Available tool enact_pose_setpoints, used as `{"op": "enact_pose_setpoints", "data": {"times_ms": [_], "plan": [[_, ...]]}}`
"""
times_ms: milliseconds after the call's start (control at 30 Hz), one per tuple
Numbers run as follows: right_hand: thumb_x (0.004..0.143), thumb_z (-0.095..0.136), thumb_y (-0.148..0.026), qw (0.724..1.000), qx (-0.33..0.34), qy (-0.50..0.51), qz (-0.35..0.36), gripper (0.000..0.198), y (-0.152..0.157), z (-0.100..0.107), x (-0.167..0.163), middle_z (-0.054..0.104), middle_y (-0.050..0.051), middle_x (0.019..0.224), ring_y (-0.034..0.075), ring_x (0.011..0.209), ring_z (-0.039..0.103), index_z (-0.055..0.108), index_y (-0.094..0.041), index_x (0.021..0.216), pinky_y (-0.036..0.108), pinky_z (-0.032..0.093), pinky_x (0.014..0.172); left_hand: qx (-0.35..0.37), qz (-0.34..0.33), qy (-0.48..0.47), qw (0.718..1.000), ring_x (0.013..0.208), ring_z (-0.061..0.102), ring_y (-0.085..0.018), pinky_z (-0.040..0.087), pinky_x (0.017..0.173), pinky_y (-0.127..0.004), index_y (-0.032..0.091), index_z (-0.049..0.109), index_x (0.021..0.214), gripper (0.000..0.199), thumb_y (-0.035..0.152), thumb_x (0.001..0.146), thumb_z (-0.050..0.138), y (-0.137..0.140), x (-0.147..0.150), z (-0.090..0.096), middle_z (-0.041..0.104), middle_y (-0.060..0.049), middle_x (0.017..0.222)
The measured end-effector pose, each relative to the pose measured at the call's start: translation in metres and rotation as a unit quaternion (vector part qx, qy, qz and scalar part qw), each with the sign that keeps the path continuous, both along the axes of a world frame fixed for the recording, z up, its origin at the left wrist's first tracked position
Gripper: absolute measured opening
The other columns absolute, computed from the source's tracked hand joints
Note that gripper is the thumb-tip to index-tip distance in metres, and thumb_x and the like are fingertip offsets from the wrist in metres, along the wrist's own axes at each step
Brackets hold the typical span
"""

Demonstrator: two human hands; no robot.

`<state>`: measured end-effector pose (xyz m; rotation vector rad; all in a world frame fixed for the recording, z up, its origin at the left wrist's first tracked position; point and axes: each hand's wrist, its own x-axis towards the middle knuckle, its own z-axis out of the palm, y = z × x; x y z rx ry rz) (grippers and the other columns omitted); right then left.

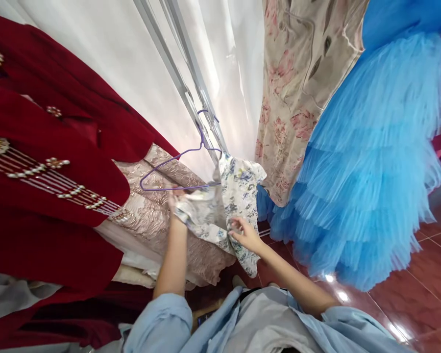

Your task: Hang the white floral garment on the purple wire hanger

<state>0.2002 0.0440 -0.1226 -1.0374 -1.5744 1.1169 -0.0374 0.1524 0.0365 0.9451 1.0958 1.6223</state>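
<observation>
Garment [241,189], floral-printed, hangs one-sided on purple hanger [202,144], above right grip. Left hand [177,197]: grip pinching its opposite edge. Right hand [245,234]: grip at its front, closure indeterminable. Blue dress [363,171]: right of right grip. Red clothing [69,191]: left of left grip.

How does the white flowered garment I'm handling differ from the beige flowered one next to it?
The white garment has mainly blue flowers; the beige garment has pink ones. The white garment looks smaller than the beige garment. The left hand and right hand are at the white garment, neither at the beige one. Both are flower-patterned.
</observation>
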Motion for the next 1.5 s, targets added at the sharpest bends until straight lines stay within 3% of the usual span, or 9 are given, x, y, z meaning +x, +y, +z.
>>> {"op": "enact_pose_setpoints", "data": {"times_ms": [100, 233, 433, 600, 733, 933, 1167, 1400, 1500], "plan": [[0.072, 0.079, -0.038, 0.996, 0.055, -0.022, 0.067, 0.069, 0.006, 0.019, -0.012, 0.061, 0.016, 0.130, 0.031, 0.119, 0.056, 0.054, -0.016, 0.132, 0.044, 0.045, 0.100, -0.048, -0.027, -0.049, 0.997, 0.038, 0.012, -0.005, 0.013, 0.040, -0.025, 0.021, 0.042, 0.071, 0.043, 0.055, 0.092, 0.059, -0.023, 0.072, -0.047, 0.023, 0.011, 0.049], [0.082, 0.070, -0.037, 0.984, -0.004, -0.075, 0.162, 0.028, 0.006, 0.040, -0.001, 0.065, 0.003, 0.087, 0.018, 0.079, 0.057, 0.060, -0.014, 0.095, 0.030, 0.048, 0.074, 0.022, -0.144, 0.067, 0.987, 0.046, 0.034, -0.007, 0.026, 0.045, -0.021, 0.017, 0.061, 0.080, 0.046, 0.062, 0.084, 0.068, -0.053, 0.125, -0.067, 0.042, 0.006, 0.057], [0.083, 0.064, -0.030, 0.909, 0.040, -0.224, 0.350, 0.029, 0.000, 0.107, 0.090, 0.042, -0.007, 0.055, 0.008, 0.052, 0.037, 0.047, -0.017, 0.063, 0.022, 0.029, 0.051, 0.001, -0.454, 0.251, 0.855, 0.089, 0.063, -0.024, 0.047, 0.090, -0.035, 0.013, 0.075, 0.093, 0.073, 0.081, 0.087, 0.046, -0.101, 0.115, -0.071, 0.072, -0.011, 0.090], [0.071, 0.061, -0.018, 0.930, 0.089, -0.241, 0.262, 0.007, 0.023, 0.178, 0.156, 0.051, -0.006, 0.058, 0.008, 0.052, 0.041, 0.056, -0.015, 0.067, 0.021, 0.029, 0.049, -0.104, -0.477, 0.258, 0.834, 0.094, 0.064, -0.028, 0.050, 0.091, -0.038, 0.011, 0.075, 0.100, 0.060, 0.068, 0.080, 0.068, -0.147, 0.120, -0.097, 0.074, -0.011, 0.098], [0.071, 0.061, -0.024, 0.971, 0.157, -0.151, 0.101, 0.012, 0.083, 0.206, 0.184, 0.050, -0.005, 0.057, 0.010, 0.055, 0.042, 0.054, -0.017, 0.063, 0.022, 0.033, 0.052, -0.115, -0.347, 0.280, 0.888, 0.111, 0.061, -0.031, 0.047, 0.102, -0.041, 0.013, 0.072, 0.115, 0.043, 0.041, 0.083, 0.066, -0.162, 0.108, -0.097, 0.073, -0.009, 0.113], [0.074, 0.067, -0.036, 0.987, 0.131, 0.011, 0.096, 0.021, 0.168, 0.217, 0.140, 0.066, 0.001, 0.079, 0.017, 0.078, 0.060, 0.062, -0.019, 0.085, 0.028, 0.048, 0.075, -0.073, -0.232, 0.364, 0.899, 0.098, 0.064, -0.025, 0.051, 0.089, -0.034, 0.017, 0.071, 0.117, 0.036, 0.029, 0.088, 0.055, -0.175, 0.058, -0.066, 0.074, -0.006, 0.104], [0.066, 0.077, -0.047, 0.988, 0.017, 0.017, 0.154, 0.035, 0.169, 0.208, 0.110, 0.064, 0.002, 0.072, 0.016, 0.067, 0.059, 0.063, -0.016, 0.077, 0.025, 0.045, 0.064, -0.033, -0.081, 0.452, 0.888, 0.069, 0.059, -0.022, 0.044, 0.063, -0.029, 0.020, 0.067, 0.074, 0.016, 0.025, 0.077, 0.052, -0.172, -0.038, -0.006, 0.065, -0.002, 0.072], [0.069, 0.074, -0.040, 0.993, 0.022, 0.009, 0.114, 0.028, 0.163, 0.205, 0.123, 0.064, 0.000, 0.071, 0.012, 0.060, 0.053, 0.067, -0.016, 0.081, 0.022, 0.038, 0.057, 0.125, 0.152, 0.654, 0.730, 0.079, 0.051, -0.018, 0.042, 0.076, -0.028, 0.017, 0.054, 0.073, 0.014, 0.006, 0.072, 0.046, -0.061, -0.114, 0.105, 0.053, -0.001, 0.076], [0.070, 0.074, -0.041, 0.996, 0.047, 0.017, 0.069, 0.028, 0.161, 0.204, 0.123, 0.062, -0.001, 0.069, 0.012, 0.060, 0.052, 0.067, -0.015, 0.079, 0.022, 0.037, 0.057, 0.180, 0.183, 0.590, 0.766, 0.096, 0.053, -0.015, 0.043, 0.094, -0.029, 0.013, 0.053, 0.097, 0.020, 0.000, 0.082, 0.048, -0.004, -0.097, 0.146, 0.055, -0.004, 0.100]]}}
